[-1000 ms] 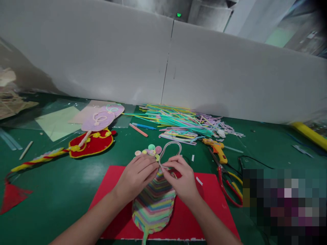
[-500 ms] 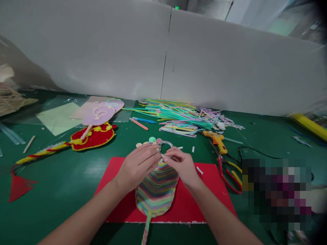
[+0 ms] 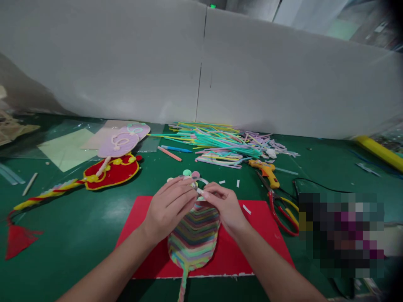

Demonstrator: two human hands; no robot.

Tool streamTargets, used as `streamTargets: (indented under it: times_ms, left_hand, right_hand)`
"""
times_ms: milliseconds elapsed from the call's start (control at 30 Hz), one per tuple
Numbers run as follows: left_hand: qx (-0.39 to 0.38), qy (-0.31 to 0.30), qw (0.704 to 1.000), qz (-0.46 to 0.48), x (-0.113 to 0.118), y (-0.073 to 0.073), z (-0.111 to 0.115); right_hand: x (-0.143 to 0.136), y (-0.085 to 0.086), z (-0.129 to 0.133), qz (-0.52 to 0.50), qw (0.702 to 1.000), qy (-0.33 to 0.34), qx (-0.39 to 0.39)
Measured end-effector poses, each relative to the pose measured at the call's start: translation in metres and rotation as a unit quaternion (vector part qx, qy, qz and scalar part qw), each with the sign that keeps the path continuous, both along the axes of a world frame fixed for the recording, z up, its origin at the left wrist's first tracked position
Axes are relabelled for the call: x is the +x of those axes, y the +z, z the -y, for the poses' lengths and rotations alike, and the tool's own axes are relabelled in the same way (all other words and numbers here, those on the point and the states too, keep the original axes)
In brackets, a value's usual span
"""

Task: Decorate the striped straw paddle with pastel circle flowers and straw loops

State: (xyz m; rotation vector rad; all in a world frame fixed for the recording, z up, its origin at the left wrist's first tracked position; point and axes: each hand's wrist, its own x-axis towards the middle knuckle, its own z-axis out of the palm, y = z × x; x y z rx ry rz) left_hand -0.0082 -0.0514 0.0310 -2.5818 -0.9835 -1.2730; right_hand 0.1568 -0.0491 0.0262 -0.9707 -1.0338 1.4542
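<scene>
"At the far left of the green table [image 3: 63, 218], what's lying there?"

"A red fan-shaped piece [image 3: 116, 175] with a red tassel [image 3: 19, 241], and a lilac one [image 3: 129, 144] just behind it. They're off to the side, probably so the hands have room."

"Next along?"

"The left hand [image 3: 171, 205]. Its fingers are bent and lie side by side, tips at a pale strip [image 3: 199, 191]. The thumb is hidden, so I can't tell whether it pinches. Pastel discs [image 3: 187, 172] lie just beyond."

"And the striped fan [image 3: 193, 241]?"

"In the middle, on the red board [image 3: 245, 239], partly under both hands, its handle pointing toward the person past the near edge. Resting there, it probably needs no holding, which frees the fingers for the strip. Farther back is a pile of fuzzy stems [image 3: 217, 144], presumably within reach."

"How does the right hand [image 3: 225, 205] stand?"

"Nearly closed: thumb and forefinger pinch the strip, other fingers curled in. Two hands likely steady so small a piece. A pale loop [image 3: 204, 180] arcs behind; I can't tell if they're joined."

"Farther right?"

"A glue gun [image 3: 267, 173] and a red-handled tool [image 3: 275, 218], perhaps parked there for the right hand."
</scene>
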Motion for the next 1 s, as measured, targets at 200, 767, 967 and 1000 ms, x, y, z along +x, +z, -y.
streamTargets:
  times_ms: [200,767,967,1000]
  left_hand:
    - [-0.101,0.008,0.989,0.112,0.011,-0.003,0.003]
    - [-0.362,-0.103,0.87,0.318,0.018,-0.004,-0.002]
    - [-0.362,-0.107,0.89,0.257,0.019,-0.005,0.003]
    - [-0.36,-0.107,0.893,0.247,0.019,-0.005,0.004]
  right_hand:
    - [0.005,-0.002,-0.004,0.058,0.995,-0.021,0.08]
    - [0.07,-0.01,-0.036,0.456,0.806,-0.303,0.223]
    - [0.038,0.005,-0.021,0.276,0.94,-0.077,0.184]
    - [0.035,0.006,-0.019,0.252,0.951,-0.054,0.174]
